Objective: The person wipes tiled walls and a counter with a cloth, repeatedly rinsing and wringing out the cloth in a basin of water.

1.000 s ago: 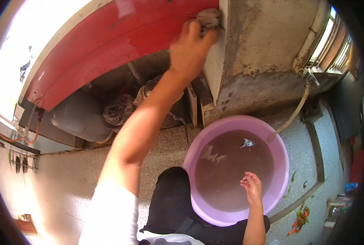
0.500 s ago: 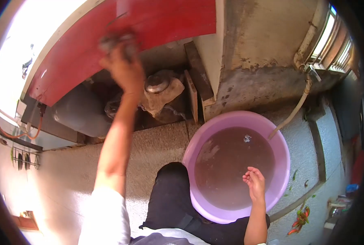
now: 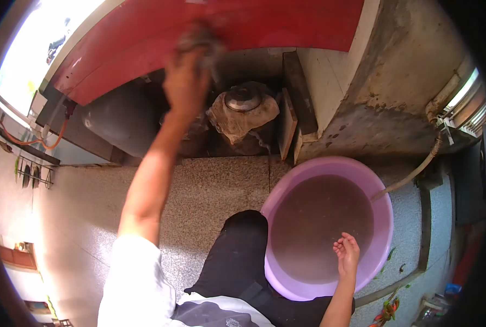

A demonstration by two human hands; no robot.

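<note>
My left hand (image 3: 187, 82) is stretched up against the red panel (image 3: 286, 24), closed around a crumpled grey cloth (image 3: 200, 41). Motion smears both the cloth and the fingertips. Over the right part of a purple tub (image 3: 383, 218) hangs my right hand (image 3: 348, 253), its fingers loosely curled and apart, with nothing in them. Cloudy brownish water (image 3: 319, 229) fills much of the tub, below that hand.
Under the panel are a large grey rounded vessel (image 3: 117, 122) and a metal-lidded pot (image 3: 243, 98) wrapped in plastic. A hose (image 3: 417, 169) runs from the wall pipe into the tub. Red peppers (image 3: 387, 312) lie on the floor at lower right.
My left hand has moved right along the red panel with the cloth. The whole view has shifted, and my right hand stays above the tub.
</note>
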